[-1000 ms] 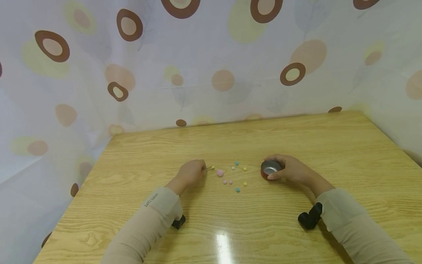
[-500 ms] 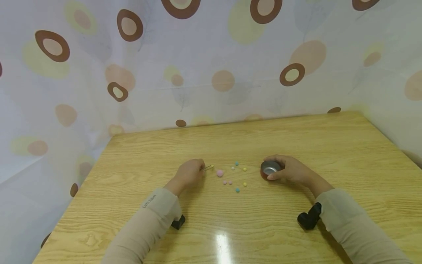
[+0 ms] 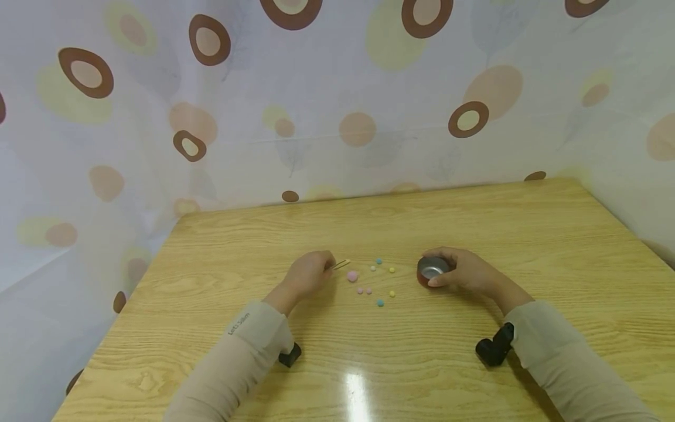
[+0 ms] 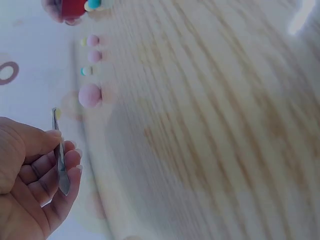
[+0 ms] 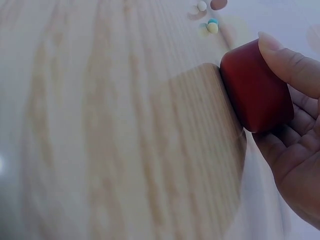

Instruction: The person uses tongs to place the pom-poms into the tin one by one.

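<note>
My left hand (image 3: 310, 274) pinches metal tweezers (image 4: 61, 167) between thumb and fingers. At the tweezers' tip is a small yellow bead (image 3: 348, 261), raised off the table in the head view. Just right of the tip lies a larger pink ball (image 3: 352, 276). My right hand (image 3: 464, 271) grips a small round cup (image 5: 255, 90), red outside and bare metal inside, standing on the table. Thumb and fingers wrap its sides. Only part of the cup's inner bottom shows, and I see no bead there.
Several small beads lie between the hands: two pink beads (image 3: 364, 291), blue beads (image 3: 380, 303), yellow beads (image 3: 392, 270) and a whitish bead (image 3: 372, 268). The wooden table (image 3: 221, 252) meets a patterned cloth (image 3: 316, 76) at the back and sides.
My left hand has shifted slightly right and away from me, carrying the tweezers and yellow bead up off the table. The right hand and cup have stayed put.
</note>
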Demonstrator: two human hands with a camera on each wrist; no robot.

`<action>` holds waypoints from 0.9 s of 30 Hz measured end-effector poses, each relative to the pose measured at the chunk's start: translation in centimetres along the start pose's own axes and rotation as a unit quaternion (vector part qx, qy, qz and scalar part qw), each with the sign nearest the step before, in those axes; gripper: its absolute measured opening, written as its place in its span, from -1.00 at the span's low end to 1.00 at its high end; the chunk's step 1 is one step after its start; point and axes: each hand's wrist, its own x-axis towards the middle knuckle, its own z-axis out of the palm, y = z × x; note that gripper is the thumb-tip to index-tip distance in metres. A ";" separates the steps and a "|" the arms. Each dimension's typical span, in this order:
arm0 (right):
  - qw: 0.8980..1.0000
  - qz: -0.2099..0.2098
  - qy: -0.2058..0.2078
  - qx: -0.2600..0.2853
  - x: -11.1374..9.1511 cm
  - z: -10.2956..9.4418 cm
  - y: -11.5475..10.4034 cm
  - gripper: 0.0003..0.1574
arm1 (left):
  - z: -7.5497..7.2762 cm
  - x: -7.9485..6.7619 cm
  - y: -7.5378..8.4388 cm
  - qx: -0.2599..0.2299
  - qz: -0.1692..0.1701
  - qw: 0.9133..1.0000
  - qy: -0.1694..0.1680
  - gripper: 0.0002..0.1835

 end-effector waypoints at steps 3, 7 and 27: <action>1.000 -0.001 -0.002 0.005 0.0 0.0 0.0 -0.14 | -0.1 -0.1 0.2 -0.012 0.005 1.000 0.001 -0.88; 1.000 -0.002 -0.001 0.006 0.0 0.0 -0.1 -0.14 | -0.2 -0.3 0.6 -0.029 0.011 1.000 0.003 -0.88; 1.000 0.002 0.000 0.000 0.1 -0.1 0.0 -0.14 | -0.3 -0.5 2.9 -0.105 0.043 0.994 0.010 -0.83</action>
